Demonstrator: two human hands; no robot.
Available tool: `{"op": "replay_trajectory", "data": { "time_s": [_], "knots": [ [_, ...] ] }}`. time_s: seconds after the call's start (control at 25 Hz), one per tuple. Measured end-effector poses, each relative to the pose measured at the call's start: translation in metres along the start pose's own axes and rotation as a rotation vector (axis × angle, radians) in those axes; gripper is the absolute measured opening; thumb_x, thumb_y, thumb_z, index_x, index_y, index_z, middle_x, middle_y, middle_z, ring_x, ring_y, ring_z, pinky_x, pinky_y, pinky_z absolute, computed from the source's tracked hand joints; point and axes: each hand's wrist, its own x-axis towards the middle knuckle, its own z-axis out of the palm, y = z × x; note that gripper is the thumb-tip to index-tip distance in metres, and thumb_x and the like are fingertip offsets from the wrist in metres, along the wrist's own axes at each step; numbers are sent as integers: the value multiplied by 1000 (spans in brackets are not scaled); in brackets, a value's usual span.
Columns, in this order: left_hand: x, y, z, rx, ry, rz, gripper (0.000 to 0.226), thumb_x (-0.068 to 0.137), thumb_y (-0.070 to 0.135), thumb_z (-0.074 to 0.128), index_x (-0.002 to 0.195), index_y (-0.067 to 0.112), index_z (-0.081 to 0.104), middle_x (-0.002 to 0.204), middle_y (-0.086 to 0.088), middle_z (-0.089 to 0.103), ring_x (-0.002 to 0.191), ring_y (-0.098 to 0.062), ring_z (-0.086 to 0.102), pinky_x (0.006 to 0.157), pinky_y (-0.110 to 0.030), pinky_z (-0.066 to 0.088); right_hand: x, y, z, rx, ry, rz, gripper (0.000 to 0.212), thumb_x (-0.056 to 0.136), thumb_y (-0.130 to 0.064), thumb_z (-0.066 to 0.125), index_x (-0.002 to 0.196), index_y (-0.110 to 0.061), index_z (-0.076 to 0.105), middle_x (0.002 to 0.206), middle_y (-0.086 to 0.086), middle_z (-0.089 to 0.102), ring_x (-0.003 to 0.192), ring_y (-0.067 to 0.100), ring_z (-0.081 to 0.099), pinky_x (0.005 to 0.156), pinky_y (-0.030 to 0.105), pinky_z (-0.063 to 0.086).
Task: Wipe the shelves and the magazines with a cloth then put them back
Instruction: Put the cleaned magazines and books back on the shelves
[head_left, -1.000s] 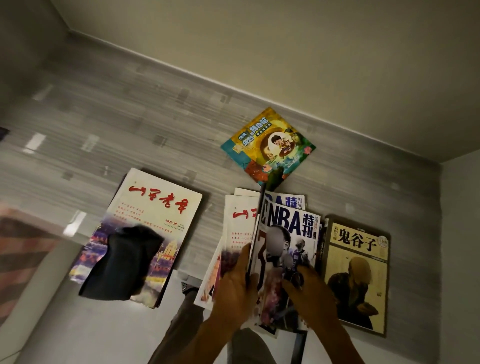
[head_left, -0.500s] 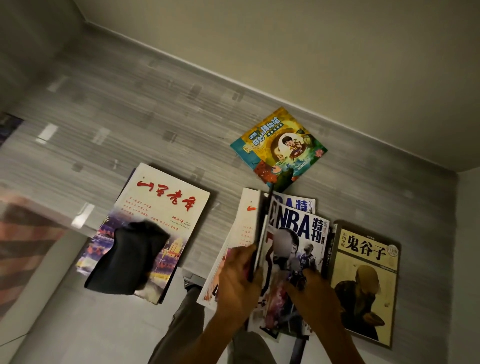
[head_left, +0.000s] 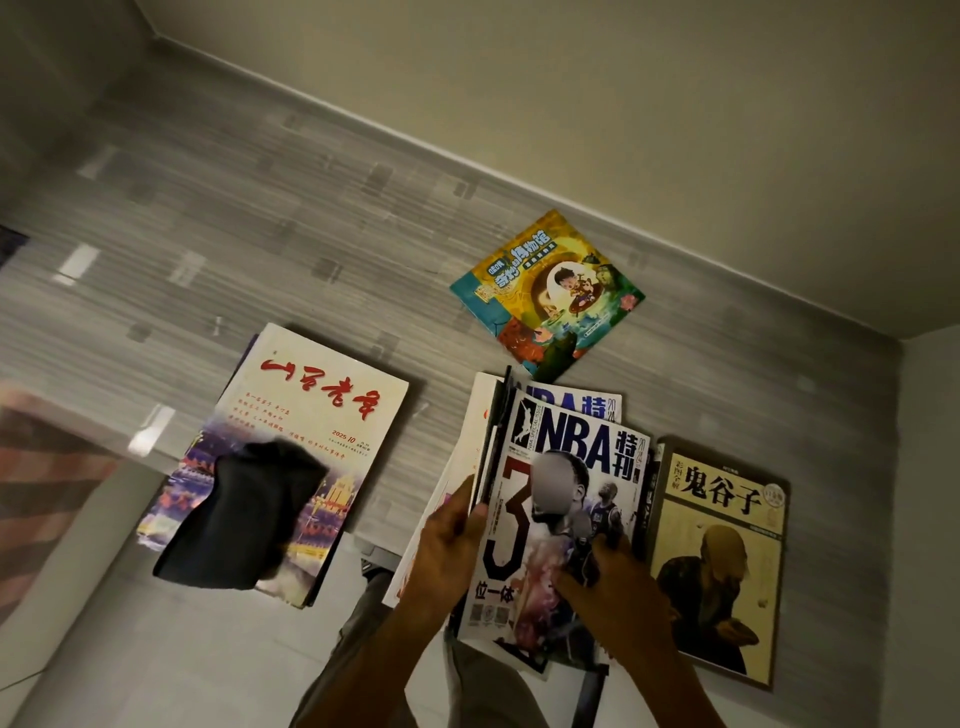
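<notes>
**Magazines on grey shelf surface, two hands at the NBA stack**

Magazines, item one: NBA magazine (head_left: 566, 514), topmost of a stack at 5 o'clock, cover up, its near end jutting past the shelf (head_left: 322, 218) edge. Left hand (head_left: 447, 551) grips the stack's left edge, thumb curled onto the cover, fingers hidden behind the pages; thin dark sheets stand up along that edge. Right hand (head_left: 608, 587) lies on the lower cover with fingers bent against it; whether they pinch a page cannot be told.

Item two: second NBA issue (head_left: 587, 405), beneath the first, only its title strip showing at the far end.

Item three: white magazine (head_left: 475, 415), lowest visible layer, left of the stack.

Item four: tan book (head_left: 722, 556) with black characters, at 4 o'clock, lying flat, touching the stack's right side.

Item five: dark cloth (head_left: 244, 514), crumpled, at 8 o'clock, resting on the near half of the red-titled magazine (head_left: 311, 415), its lower part hanging beyond the shelf edge.

Item six: colourful cartoon booklet (head_left: 548, 293), at 1 o'clock, turned diagonally, apart from the rest, near the pale wall (head_left: 623, 104).
</notes>
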Motion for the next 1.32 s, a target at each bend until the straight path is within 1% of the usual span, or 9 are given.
{"op": "replay_trajectory", "data": {
  "time_s": [0.2, 0.32, 0.52, 0.64, 0.8, 0.92, 1.0, 1.2, 1.32],
  "knots": [
    [1, 13, 6, -256, 98, -33, 21, 84, -1, 65, 102, 9, 71, 94, -10, 75, 85, -28, 72, 71, -40, 60, 2, 13, 9, 20, 50, 9, 75, 79, -69, 49, 137, -23, 39, 142, 4, 38, 118, 26, 53, 87, 38, 56],
    [2, 10, 7, -292, 189, -99, 13, 83, 11, 70, 94, 5, 72, 86, -13, 74, 81, -33, 72, 63, -32, 60, -1, 17, 11, 51, 84, 4, 80, 83, -61, 54, 147, -21, 29, 154, 7, 26, 128, 30, 46, 93, 39, 53],
    [2, 4, 5, -388, 137, -329, 33, 97, 37, 52, 101, 8, 68, 90, -19, 73, 77, -35, 72, 59, -35, 58, -6, 20, 22, 131, 106, 22, 94, 82, -53, 65, 153, -23, 12, 161, 2, 1, 146, 32, 12, 113, 49, 29],
    [11, 3, 3, -89, 277, -177, 18, 90, 21, 64, 106, 14, 60, 95, -11, 72, 69, -17, 71, 52, -21, 54, -5, 23, 23, 158, 119, 6, 95, 78, -53, 69, 151, -22, 17, 160, 5, 8, 145, 31, 17, 110, 48, 32],
    [13, 7, 1, 192, 342, -43, 31, 84, 21, 71, 110, 24, 53, 99, 8, 63, 76, -1, 62, 53, -9, 48, -2, 25, 22, 144, 149, 11, 95, 74, -52, 74, 149, -19, 25, 158, 8, 16, 144, 33, 19, 110, 50, 33],
    [16, -2, 6, 264, 294, 115, 24, 85, 33, 68, 106, 31, 57, 101, 12, 63, 89, -7, 65, 72, -27, 58, -1, 24, 24, 163, 151, 23, 96, 73, -50, 76, 148, -17, 26, 157, 9, 16, 143, 34, 18, 110, 50, 31],
    [16, 5, 16, 126, 129, 3, 27, 83, 42, 68, 106, 29, 61, 97, 3, 71, 85, -12, 71, 71, -33, 60, -1, 23, 21, 156, 159, 21, 95, 72, -51, 76, 147, -18, 27, 157, 9, 16, 143, 34, 18, 110, 49, 31],
    [25, 9, 33, 134, 18, -117, 34, 78, 13, 75, 109, 19, 62, 98, -3, 71, 92, -21, 70, 74, -39, 60, 0, 19, 9, 146, 109, 37, 90, 73, -50, 76, 144, -20, 29, 155, 7, 15, 141, 31, 20, 110, 44, 32],
    [8, 17, 22, 35, -65, -70, 29, 81, 14, 73, 108, 18, 64, 97, -7, 73, 91, -23, 71, 78, -48, 59, -2, 20, -16, 518, 140, 27, 80, 75, -32, 80, 141, -24, 35, 147, -4, 29, 131, 21, 34, 102, 41, 40]
  ]
}}
